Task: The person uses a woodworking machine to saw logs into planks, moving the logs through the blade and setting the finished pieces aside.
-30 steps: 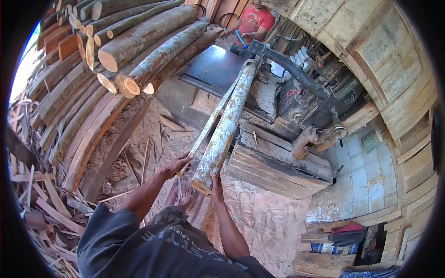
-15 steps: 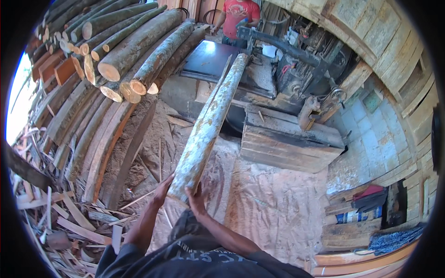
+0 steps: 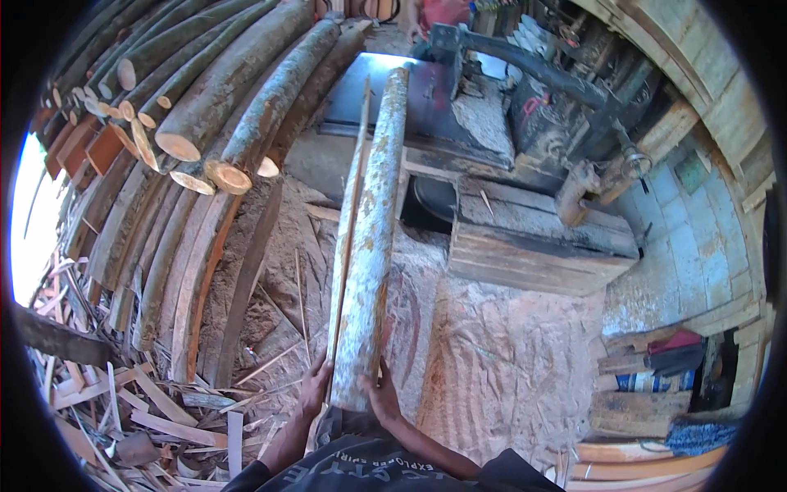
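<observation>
A long log (image 3: 369,271) with pale, patchy bark stretches away from my body, its far end over the dark metal saw table (image 3: 348,94). Along its left side runs a thin wooden slab (image 3: 348,230), parted from it by a narrow dark gap. My left hand (image 3: 314,387) grips the near end from the left, against the slab. From the right, my right hand (image 3: 381,398) holds the log's near end, thumb on the bark. Fingers underneath are hidden.
Stacked logs (image 3: 238,82) fill the far left, above scattered wood offcuts (image 3: 164,418). A sawdust-covered wooden box (image 3: 541,254) stands right of the log, beside the saw machine (image 3: 541,98). A person in red (image 3: 443,12) stands beyond the table. Sawdust covers the floor (image 3: 508,353).
The log's far end has swung left and its near end has moved right, so it points straighter ahead. The gap beside the slab shows along more of its length. Both hands keep hold.
</observation>
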{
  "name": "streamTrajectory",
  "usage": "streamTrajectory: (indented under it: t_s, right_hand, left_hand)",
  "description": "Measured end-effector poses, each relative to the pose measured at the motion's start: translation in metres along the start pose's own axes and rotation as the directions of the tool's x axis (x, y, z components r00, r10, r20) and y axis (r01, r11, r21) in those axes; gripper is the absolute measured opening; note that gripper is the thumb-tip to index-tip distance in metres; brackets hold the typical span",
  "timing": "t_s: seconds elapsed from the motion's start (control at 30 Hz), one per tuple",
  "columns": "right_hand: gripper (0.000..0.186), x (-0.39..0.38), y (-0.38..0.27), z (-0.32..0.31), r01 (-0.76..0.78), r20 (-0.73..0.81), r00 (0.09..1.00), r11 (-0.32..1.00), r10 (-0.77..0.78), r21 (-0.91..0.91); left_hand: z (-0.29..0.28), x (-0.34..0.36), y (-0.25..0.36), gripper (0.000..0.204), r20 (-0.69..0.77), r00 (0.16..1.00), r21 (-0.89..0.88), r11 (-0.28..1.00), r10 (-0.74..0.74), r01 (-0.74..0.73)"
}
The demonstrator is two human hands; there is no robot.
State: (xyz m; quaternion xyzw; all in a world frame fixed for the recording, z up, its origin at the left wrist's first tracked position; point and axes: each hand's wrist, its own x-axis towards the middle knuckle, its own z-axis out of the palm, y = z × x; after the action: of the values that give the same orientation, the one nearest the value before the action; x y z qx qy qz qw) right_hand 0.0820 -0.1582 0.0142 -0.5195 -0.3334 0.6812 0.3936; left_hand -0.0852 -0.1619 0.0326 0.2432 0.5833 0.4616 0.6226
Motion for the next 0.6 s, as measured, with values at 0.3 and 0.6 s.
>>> streamTrajectory:
  t_s: [0.3, 0.6]
  right_hand:
    - [0.088, 0.331, -0.131, -0.013, 0.084, -0.194, 0.975, 0.986, -0.112, -0.144]
    - [0.078, 0.412, -0.149, 0.064, -0.422, 0.126, 0.902, 0.784, 0.412, 0.455]
  left_hand:
    - [-0.089, 0.1, 0.11, 0.082, 0.393, 0.902, -0.537, 0.751, -0.18, 0.384]
    - [-0.063, -0.058, 0.04, 0.097, -0.403, 0.889, -0.736, 0.655, -0.22, -0.172]
